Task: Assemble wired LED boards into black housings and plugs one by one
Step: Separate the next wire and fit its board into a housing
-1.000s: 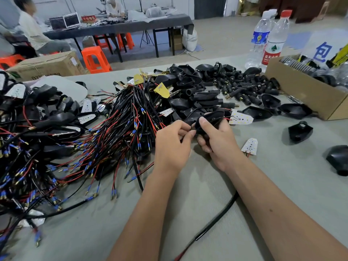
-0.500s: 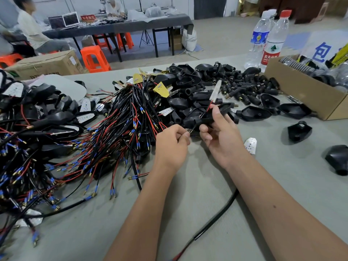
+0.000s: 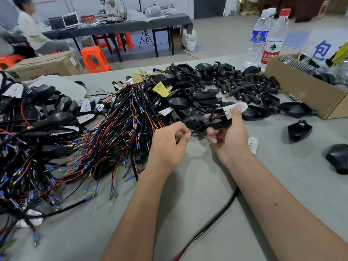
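My right hand (image 3: 228, 138) grips a black housing (image 3: 216, 122), its thumb pressing a white LED board (image 3: 234, 109) at the housing's far end. The board's red and black wires run through the housing and come out at its near neck. My left hand (image 3: 167, 146) pinches those wire ends (image 3: 194, 134), which carry blue sleeves and brass tips. A heap of wired LED boards (image 3: 120, 125) lies to the left. Loose black housings (image 3: 188, 81) and plugs (image 3: 244, 85) are piled behind my hands.
A cardboard box (image 3: 301, 91) of parts stands at the right, two water bottles (image 3: 267, 34) behind it. Single housings (image 3: 299, 129) and a loose LED board (image 3: 252, 145) lie right of my hand. A black cable (image 3: 216, 217) runs under my right forearm.
My right hand turned the housing so the LED board now lies flat at its far end. My left hand took hold of the wire ends coming out of the neck.
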`<state>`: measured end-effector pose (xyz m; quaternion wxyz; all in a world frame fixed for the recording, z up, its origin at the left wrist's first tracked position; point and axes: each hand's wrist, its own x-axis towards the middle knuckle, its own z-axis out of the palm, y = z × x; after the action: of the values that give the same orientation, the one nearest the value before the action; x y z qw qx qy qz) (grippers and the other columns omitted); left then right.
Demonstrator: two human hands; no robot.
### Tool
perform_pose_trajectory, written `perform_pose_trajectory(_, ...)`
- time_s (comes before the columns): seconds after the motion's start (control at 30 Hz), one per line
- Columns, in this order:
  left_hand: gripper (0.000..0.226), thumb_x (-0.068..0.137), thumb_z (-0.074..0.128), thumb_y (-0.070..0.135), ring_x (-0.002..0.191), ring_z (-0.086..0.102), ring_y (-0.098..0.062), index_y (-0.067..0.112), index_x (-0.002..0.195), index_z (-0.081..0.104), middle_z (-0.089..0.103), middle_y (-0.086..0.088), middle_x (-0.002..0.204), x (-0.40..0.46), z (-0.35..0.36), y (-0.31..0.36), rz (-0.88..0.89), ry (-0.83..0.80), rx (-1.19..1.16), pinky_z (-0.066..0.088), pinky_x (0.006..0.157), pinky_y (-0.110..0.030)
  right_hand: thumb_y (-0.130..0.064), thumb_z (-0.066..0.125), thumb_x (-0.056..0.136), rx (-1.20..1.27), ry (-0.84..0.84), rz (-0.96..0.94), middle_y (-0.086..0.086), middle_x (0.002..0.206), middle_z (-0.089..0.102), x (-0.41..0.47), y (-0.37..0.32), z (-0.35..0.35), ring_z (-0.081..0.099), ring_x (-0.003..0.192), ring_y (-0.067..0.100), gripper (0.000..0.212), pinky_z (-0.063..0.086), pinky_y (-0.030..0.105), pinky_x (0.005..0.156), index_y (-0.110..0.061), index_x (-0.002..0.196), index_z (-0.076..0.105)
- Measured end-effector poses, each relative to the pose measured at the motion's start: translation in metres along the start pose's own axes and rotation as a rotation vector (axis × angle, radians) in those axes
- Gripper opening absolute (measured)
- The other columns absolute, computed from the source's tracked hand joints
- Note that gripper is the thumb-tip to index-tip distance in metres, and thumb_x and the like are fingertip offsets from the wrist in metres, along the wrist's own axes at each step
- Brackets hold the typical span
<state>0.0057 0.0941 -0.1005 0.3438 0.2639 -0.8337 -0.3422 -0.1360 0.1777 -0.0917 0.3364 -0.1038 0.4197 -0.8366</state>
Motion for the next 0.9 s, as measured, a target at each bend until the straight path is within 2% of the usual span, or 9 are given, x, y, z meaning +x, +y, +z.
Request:
perform_pose_trajectory(0.1, 0.011, 0.091, 0.074, 0.014, 0.049, 0.043, -0.005, 0.020, 0.083, 0.069, 0.062, 0.000, 0.064, 0.002, -0.009, 0.001, -0.008, -0.057, 0.004, 0.039, 0.052, -0.024, -0.045, 0.034, 0.111, -0.080, 0.067, -0.100, 0.016, 0.083, 0.074, 0.000, 0.000, 0.001, 0.047, 0.040, 0.021, 0.045, 0.029, 0.021, 0.036, -0.005, 0.105, 0.055)
perform_pose_trajectory(0.23, 0.006, 0.092, 0.075, 0.018, 0.047, 0.054, -0.010, 0.018, 0.086, 0.073, 0.071, -0.005, 0.068, 0.003, -0.030, 0.002, -0.119, -0.220, -0.027, 0.052, 0.050, -0.033, -0.023, 0.048, 0.108, -0.067, 0.138, -0.141, 0.015, 0.085, 0.074, 0.002, -0.004, -0.003, 0.050, 0.042, 0.020, 0.014, 0.031, 0.021, 0.037, -0.014, 0.098, 0.054)
perform_pose_trajectory(0.43, 0.008, 0.094, 0.069, 0.012, 0.053, 0.058, -0.017, 0.014, 0.089, 0.075, 0.076, -0.010, 0.079, 0.003, -0.061, 0.000, -0.286, -0.330, -0.174, 0.044, 0.045, -0.022, -0.013, 0.048, 0.105, -0.080, 0.152, -0.144, 0.017, 0.089, 0.076, 0.005, -0.005, -0.005, 0.051, 0.042, 0.020, 0.003, 0.032, 0.022, 0.039, -0.011, 0.105, 0.050)
perform_pose_trajectory(0.57, 0.013, 0.092, 0.066, 0.001, 0.050, 0.058, -0.015, 0.011, 0.089, 0.072, 0.078, -0.010, 0.081, 0.001, -0.070, -0.003, -0.343, -0.328, -0.217, 0.040, 0.043, -0.021, -0.002, 0.044, 0.098, -0.091, 0.172, -0.097, 0.019, 0.095, 0.074, 0.006, -0.007, -0.006, 0.053, 0.045, 0.021, 0.013, 0.033, 0.024, 0.040, -0.008, 0.108, 0.050)
perform_pose_trajectory(0.67, 0.013, 0.092, 0.066, -0.001, 0.047, 0.055, -0.015, 0.009, 0.089, 0.073, 0.078, -0.013, 0.081, 0.001, -0.074, -0.002, -0.348, -0.303, -0.259, 0.038, 0.040, -0.019, -0.009, 0.054, 0.097, -0.282, 0.190, -0.134, 0.007, 0.089, 0.069, 0.006, -0.004, -0.005, 0.054, 0.047, 0.018, 0.012, 0.036, 0.025, 0.040, -0.011, 0.109, 0.051)
perform_pose_trajectory(0.73, 0.010, 0.093, 0.066, -0.001, 0.046, 0.054, -0.015, 0.007, 0.092, 0.073, 0.077, -0.014, 0.082, 0.002, -0.078, -0.002, -0.351, -0.283, -0.273, 0.037, 0.039, -0.018, -0.027, 0.067, 0.094, -0.570, 0.272, -0.232, -0.007, 0.093, 0.066, 0.006, 0.000, -0.006, 0.061, 0.069, 0.017, 0.028, 0.047, 0.030, 0.060, -0.018, 0.118, 0.054)
perform_pose_trajectory(0.8, 0.009, 0.093, 0.066, 0.000, 0.046, 0.054, -0.015, 0.005, 0.093, 0.073, 0.077, -0.015, 0.083, 0.001, -0.083, -0.004, -0.361, -0.258, -0.287, 0.037, 0.038, -0.018, -0.041, 0.073, 0.088, -0.853, 0.378, -0.387, -0.010, 0.111, 0.059, 0.004, 0.002, -0.012, 0.056, 0.092, 0.009, 0.058, 0.042, 0.024, 0.083, -0.023, 0.138, 0.048)
perform_pose_trajectory(0.83, 0.009, 0.094, 0.065, -0.001, 0.047, 0.054, -0.016, 0.003, 0.094, 0.073, 0.077, -0.015, 0.083, 0.001, -0.086, -0.005, -0.368, -0.251, -0.295, 0.038, 0.039, -0.019, -0.041, 0.074, 0.087, -0.946, 0.417, -0.476, -0.005, 0.120, 0.054, 0.001, 0.002, -0.014, 0.052, 0.094, 0.006, 0.066, 0.037, 0.020, 0.085, -0.022, 0.142, 0.045)
perform_pose_trajectory(0.9, 0.009, 0.095, 0.065, -0.001, 0.049, 0.056, -0.017, 0.002, 0.095, 0.074, 0.077, -0.016, 0.084, 0.001, -0.090, -0.007, -0.383, -0.267, -0.300, 0.041, 0.041, -0.021, -0.033, 0.075, 0.086, -1.085, 0.429, -0.702, 0.005, 0.129, 0.046, -0.004, -0.003, -0.013, 0.047, 0.092, 0.006, 0.060, 0.033, 0.015, 0.080, -0.017, 0.138, 0.049)
